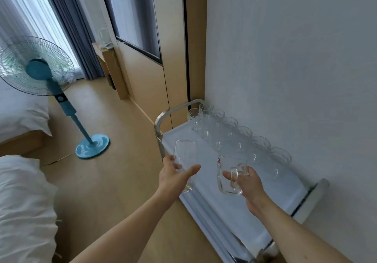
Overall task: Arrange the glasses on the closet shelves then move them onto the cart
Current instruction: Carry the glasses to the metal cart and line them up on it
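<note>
My left hand (pixel 175 176) grips a tall clear tumbler (pixel 185 156), held tilted over the near left part of the cart's white top (pixel 263 197). My right hand (pixel 245 181) holds a clear glass mug (pixel 227 173) by its handle; a small red label sits near the mug's rim. Both glasses hang just above the cart's surface. Several clear glasses (pixel 234 132) stand in rows on the cart along the wall side, from the far handle toward me.
The cart's metal handle (pixel 173 111) curves up at its far end beside a wooden closet door (pixel 142 74). A white wall (pixel 295 58) runs along the right. A blue standing fan (pixel 40 68) and a white bed (pixel 22 201) occupy the left, with wooden floor between.
</note>
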Demonstrator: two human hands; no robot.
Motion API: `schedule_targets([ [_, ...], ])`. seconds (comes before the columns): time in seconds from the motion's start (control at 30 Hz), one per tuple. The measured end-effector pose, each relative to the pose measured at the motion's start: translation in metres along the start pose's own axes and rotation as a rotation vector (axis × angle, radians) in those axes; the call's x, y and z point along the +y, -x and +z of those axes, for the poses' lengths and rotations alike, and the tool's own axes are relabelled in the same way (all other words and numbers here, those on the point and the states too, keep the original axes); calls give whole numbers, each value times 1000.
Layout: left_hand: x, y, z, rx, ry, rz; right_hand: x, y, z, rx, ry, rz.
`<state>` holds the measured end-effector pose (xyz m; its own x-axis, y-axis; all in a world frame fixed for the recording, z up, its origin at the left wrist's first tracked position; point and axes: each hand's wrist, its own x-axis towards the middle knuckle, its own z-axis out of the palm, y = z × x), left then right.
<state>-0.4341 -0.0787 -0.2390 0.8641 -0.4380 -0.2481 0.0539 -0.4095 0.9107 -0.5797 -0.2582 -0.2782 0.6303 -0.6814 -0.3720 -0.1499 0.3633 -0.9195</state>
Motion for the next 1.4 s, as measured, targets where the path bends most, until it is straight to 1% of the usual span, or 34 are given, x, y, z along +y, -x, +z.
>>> schedule_targets([
  [0.1, 11, -48, 14, -19, -17, -21, -4, -45, 0, 30, 95, -14],
  [0.2, 21, -89, 30, -54, 2, -47, 1, -93, -5, 57, 121, 8],
  [0.37, 17, -139, 56, -76, -34, -87, 23, -155, -9, 181, 187, 49],
  [0.5, 11, -162, 70, -113, -99, -115, 40, -180, -12, 244, 258, 55],
  [0.63, 4, -179, 77, -151, -150, -118, 48, -192, -11, 277, 363, 15],
  [0.7, 0, -188, 81, -164, -179, -98, 53, -197, -10, 298, 386, -30],
  [0.77, -6, -195, 85, -169, -220, -61, 60, -203, -11, 309, 375, -31],
  [0.93, -16, -226, 89, -218, -291, 57, 67, -208, -8, 312, 264, -36],
  [1.07, -17, -258, 93, -302, -296, 111, 69, -215, 3, 404, 198, -20],
  [1.13, -19, -273, 96, -358, -301, 137, 71, -220, 8, 464, 204, 0],
  [1.27, -30, -295, 99, -454, -309, 169, 74, -231, 12, 531, 241, 34],
  [1.4, -45, -312, 97, -531, -334, 201, 70, -240, 21, 616, 338, -3],
])
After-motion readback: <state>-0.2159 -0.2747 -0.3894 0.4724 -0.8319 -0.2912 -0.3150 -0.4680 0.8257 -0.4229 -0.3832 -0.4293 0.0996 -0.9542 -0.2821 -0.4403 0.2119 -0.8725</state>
